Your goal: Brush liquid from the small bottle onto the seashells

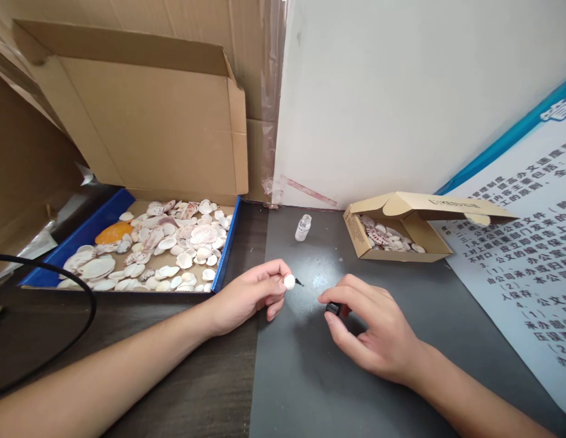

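Note:
Between its thumb and fingers, my left hand (pixel 260 291) pinches a small white shell (pixel 289 281). A small dark pointed shape (pixel 299 282) shows just right of the shell; whether it is a brush tip or a mark on the mat I cannot tell. My right hand (pixel 372 322) grips a black cap (pixel 333 309) between thumb and fingers, a short way right of the shell. Beyond both hands, a small uncapped glass bottle (pixel 303 228) with a white label stands upright on the dark grey mat (pixel 283 377).
At the left, a blue-rimmed cardboard box (pixel 227 243) with its lid raised holds many shells, one of them orange. A smaller carton (pixel 401 257) at the right contains more shells. A printed sheet (pixel 520 280) lies along the right side. A black cable (pixel 89 304) loops in from the left.

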`<action>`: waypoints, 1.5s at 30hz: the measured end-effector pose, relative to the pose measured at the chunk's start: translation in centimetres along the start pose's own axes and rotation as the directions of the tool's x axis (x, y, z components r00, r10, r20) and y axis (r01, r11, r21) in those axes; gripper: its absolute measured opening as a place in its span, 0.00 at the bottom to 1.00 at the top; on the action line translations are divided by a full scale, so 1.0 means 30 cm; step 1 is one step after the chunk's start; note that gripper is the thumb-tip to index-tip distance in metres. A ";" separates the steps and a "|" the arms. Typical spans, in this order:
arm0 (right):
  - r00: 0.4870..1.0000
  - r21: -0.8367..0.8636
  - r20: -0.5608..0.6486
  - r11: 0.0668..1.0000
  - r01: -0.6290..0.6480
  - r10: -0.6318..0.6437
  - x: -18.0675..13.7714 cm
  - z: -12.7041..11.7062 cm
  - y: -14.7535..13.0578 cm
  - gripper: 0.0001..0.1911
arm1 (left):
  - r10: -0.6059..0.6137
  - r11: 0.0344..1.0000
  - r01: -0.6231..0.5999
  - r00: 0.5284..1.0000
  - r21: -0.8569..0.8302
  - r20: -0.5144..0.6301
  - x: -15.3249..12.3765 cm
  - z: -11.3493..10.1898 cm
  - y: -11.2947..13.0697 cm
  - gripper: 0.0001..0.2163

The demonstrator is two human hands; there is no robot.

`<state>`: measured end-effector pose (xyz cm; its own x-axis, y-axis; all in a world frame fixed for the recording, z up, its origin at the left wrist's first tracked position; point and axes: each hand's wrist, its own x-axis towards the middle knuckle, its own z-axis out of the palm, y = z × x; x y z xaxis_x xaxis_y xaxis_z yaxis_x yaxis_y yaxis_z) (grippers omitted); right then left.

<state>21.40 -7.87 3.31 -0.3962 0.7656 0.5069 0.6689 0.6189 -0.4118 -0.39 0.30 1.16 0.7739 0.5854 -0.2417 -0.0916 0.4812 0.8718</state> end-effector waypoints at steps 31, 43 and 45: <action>1.000 0.003 -0.014 1.000 0.027 -0.027 0.002 0.001 0.001 0.08 | -0.006 1.000 0.006 1.000 -0.022 -0.020 -0.003 0.006 0.004 0.09; 1.000 -0.028 0.020 0.999 -0.023 0.023 0.000 -0.002 -0.001 0.07 | -0.013 1.000 0.012 1.000 -0.019 -0.020 -0.001 0.006 0.003 0.08; 1.000 -0.002 0.005 1.000 0.004 -0.004 0.000 -0.001 0.000 0.08 | -0.007 1.000 0.006 1.000 -0.024 -0.026 -0.002 0.007 0.004 0.08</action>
<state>21.42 -7.87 3.33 -0.4019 0.7639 0.5049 0.6687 0.6215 -0.4081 -0.31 0.20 1.36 0.7582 0.5986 -0.2587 -0.1018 0.5005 0.8597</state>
